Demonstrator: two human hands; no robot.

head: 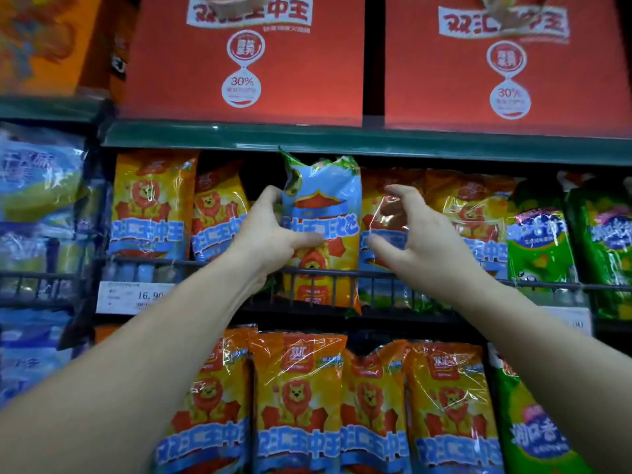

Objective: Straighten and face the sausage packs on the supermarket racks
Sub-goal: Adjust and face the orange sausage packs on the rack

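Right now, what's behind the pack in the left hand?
Only dark shelf space shows beside the pack gripped by the left hand. Directly behind it is covered; more packs there cannot be confirmed.

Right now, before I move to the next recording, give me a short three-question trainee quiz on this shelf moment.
1. True or false: the left hand grips the upside-down pack.
2. Multiple choice: the right hand is
A) pinching a green pack
B) open, fingers spread in front of an orange pack
C) resting on a price tag
3. Fill in: the two large boxes on the shelf above are ___ in colour.

Key: 1 true; 2 B; 3 red.
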